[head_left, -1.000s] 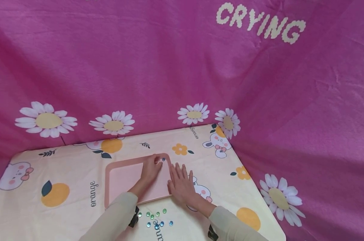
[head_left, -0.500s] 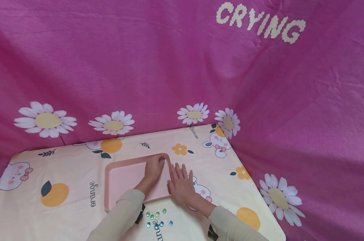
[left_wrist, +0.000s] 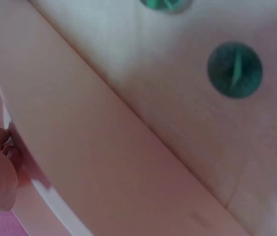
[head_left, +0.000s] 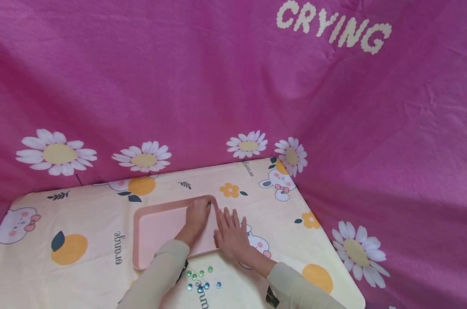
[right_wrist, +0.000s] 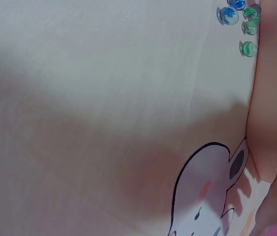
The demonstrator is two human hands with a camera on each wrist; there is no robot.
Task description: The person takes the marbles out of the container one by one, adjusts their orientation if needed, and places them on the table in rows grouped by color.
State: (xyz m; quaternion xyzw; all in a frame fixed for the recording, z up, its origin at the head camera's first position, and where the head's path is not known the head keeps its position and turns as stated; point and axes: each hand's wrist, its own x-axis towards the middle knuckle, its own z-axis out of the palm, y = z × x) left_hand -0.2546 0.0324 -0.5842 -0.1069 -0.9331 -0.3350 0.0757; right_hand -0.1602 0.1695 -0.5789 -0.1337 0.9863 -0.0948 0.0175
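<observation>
Head view shows us the largest thing first: a pink sheet (head_left: 179, 86) with daisies and the word CRYING, hung behind and to the right of a table (head_left: 83, 214) covered in a cream cloth printed with oranges and rabbits. On that cloth lies a flat pink tray (head_left: 156, 227), near the middle and close to us. Our left arm, in a beige sleeve, reaches forward from the lower edge and crosses the tray's near rim, so that the left hand (head_left: 196, 214) rests inside the tray at its far right corner, fingers curled down toward a small blue bead (head_left: 209, 203) there; whether they actually pinch it we cannot tell, since the fingertips cover most of it. Our right arm comes in from the lower right, and the right hand (head_left: 230, 234) lies flat, palm down, fingers straight and slightly spread, on the cloth just beside the tray's right rim, its thumb touching that rim. A loose cluster of green and blue beads (head_left: 201, 279) sits on the cloth near the tray's front edge, between the two sleeves. Left wrist view, blurred, gives us the tray's rim close up with two green beads beyond it; right wrist view shows cloth, a rabbit print and the tray's edge.
</observation>
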